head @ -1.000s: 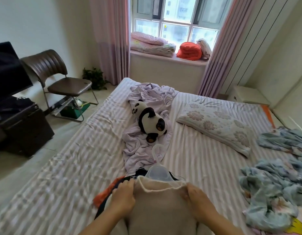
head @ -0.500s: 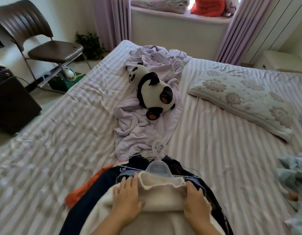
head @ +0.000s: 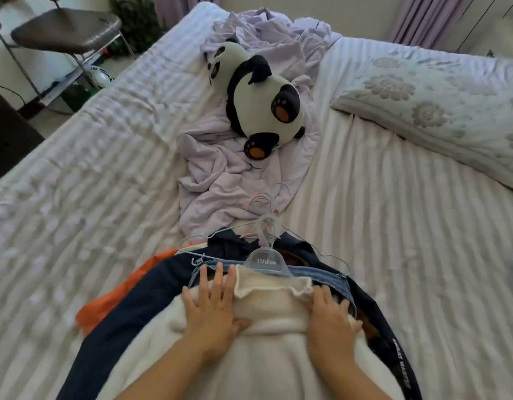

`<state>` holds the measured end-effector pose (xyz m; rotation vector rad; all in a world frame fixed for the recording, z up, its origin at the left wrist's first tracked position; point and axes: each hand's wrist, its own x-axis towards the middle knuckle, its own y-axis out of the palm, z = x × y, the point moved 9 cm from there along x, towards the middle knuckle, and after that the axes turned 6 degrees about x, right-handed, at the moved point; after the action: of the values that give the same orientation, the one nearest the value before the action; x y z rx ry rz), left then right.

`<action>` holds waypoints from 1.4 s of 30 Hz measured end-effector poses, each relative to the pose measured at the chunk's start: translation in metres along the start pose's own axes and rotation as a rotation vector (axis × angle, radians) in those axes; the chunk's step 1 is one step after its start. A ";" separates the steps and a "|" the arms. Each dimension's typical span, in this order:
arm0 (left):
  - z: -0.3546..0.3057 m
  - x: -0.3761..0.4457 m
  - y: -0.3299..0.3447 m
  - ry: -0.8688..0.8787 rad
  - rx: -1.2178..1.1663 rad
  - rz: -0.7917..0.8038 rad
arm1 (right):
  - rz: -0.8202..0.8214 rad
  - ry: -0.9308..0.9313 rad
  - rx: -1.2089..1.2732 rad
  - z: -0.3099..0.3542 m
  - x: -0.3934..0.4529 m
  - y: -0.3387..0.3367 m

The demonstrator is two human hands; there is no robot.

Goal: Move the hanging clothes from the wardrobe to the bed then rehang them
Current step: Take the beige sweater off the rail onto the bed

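Now the clothes are down on the bed [head: 393,226], a stack on hangers lying flat near the close edge. On top sits a cream top [head: 267,336], over a denim piece [head: 321,277], a navy garment [head: 134,307] and something orange [head: 117,295] poking out on the left. Hanger hooks [head: 267,217] bunch together at the far end, pointing toward the panda [head: 258,96] on the lilac sheet [head: 220,183].

Left hand [head: 212,310] lies flat on the cream top's shoulder, fingers straight and spread, pressing, gripping nothing. Right hand [head: 330,316] rests on the other shoulder, fingers loosely bent over the fabric; whether it pinches the cloth I cannot tell.

So the move-to-bed leg looks done, the pile laid and being patted down. Rehanging looks to come next, and that calls for gathering those hooks in one grip, or taking hangers singly, and lifting without letting the cream top slide off its clear hanger [head: 264,262]. The thin wire hangers look tangled, so they could snag.
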<state>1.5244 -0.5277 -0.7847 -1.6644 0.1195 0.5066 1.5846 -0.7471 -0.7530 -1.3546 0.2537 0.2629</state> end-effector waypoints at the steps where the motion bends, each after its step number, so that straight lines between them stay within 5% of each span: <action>1: 0.001 0.000 0.002 -0.008 -0.016 0.020 | 0.010 -0.005 0.005 0.000 0.001 0.001; 12: -0.006 -0.024 -0.040 -0.057 -0.122 0.215 | 0.277 0.061 0.143 0.011 -0.004 -0.032; 22: -0.011 -0.118 -0.162 0.018 -0.194 0.212 | 0.394 -0.260 0.033 0.075 -0.089 -0.144; 33: -0.001 -0.254 -0.339 0.078 -0.200 0.109 | 0.291 -0.508 0.022 0.152 -0.239 -0.301; 42: 0.013 -0.419 -0.418 0.105 -0.100 0.079 | 0.222 -0.633 -0.047 0.180 -0.399 -0.383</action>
<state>1.2976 -0.5331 -0.2381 -1.7899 0.2408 0.4916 1.3399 -0.6609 -0.2329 -1.2235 -0.1370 0.8670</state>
